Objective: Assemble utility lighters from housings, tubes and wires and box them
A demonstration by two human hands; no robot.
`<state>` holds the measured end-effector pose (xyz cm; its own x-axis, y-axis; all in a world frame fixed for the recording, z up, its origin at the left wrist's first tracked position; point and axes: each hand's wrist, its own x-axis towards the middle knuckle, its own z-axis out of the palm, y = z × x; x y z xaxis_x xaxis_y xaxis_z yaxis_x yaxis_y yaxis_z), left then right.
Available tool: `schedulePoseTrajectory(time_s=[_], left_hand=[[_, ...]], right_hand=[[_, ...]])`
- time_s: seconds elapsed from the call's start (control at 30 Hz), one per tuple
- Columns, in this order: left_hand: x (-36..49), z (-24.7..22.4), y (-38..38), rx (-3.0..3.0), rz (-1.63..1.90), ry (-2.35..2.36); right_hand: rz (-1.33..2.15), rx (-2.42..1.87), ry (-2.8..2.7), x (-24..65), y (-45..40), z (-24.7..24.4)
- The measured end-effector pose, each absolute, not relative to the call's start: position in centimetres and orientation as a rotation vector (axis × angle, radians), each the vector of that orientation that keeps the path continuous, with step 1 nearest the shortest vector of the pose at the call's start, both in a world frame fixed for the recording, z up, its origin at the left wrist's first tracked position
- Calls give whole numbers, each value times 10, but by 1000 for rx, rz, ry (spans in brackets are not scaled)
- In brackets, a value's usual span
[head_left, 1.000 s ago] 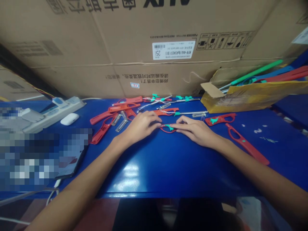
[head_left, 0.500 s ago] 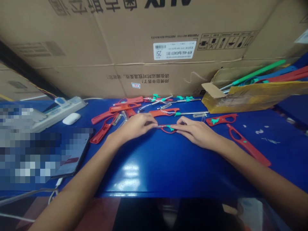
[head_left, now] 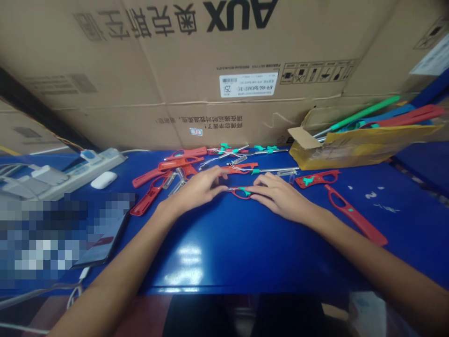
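Note:
Between my two hands, a red lighter shell (head_left: 241, 195) with a green trigger piece (head_left: 244, 190) and a thin metal rod lies low over the blue table. My left hand (head_left: 206, 186) is closed on the shell's left end, by the metal rod. From the right, the fingers of my right hand (head_left: 273, 194) close on the other end, next to the green piece. My palms hide both ends of the shell. Just behind my hands lies a red shell half (head_left: 242, 168) with a metal tube (head_left: 280, 170).
Several red shells (head_left: 150, 174) and clear tanks (head_left: 170, 180) lie left. To the right are a shell with a green piece (head_left: 315, 179) and a long red shell (head_left: 365, 224). A yellow-taped box (head_left: 351, 150), power strip (head_left: 87, 168) and white case (head_left: 104, 180) stand behind.
The view has tilted up a little. My left forefinger has lifted away from the thumb, and my right fingers have shifted slightly along the shell.

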<state>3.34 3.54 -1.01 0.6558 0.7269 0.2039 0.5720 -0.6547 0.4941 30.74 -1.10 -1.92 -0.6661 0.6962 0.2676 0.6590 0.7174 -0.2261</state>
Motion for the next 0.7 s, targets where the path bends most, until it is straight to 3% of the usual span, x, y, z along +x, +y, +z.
schedulePoseTrajectory(time_s=[0.2, 0.43, 0.7], left_hand=[[29, -6, 37, 2641, 610, 1048], [23, -8, 48, 2748, 809, 1199], [34, -23, 46, 2839, 579, 1327]], right_hand=[[264, -1004, -2521, 314, -8, -17], [163, -1074, -2310, 342, 4, -4], [146, -1111, -2313, 343, 7, -10]])
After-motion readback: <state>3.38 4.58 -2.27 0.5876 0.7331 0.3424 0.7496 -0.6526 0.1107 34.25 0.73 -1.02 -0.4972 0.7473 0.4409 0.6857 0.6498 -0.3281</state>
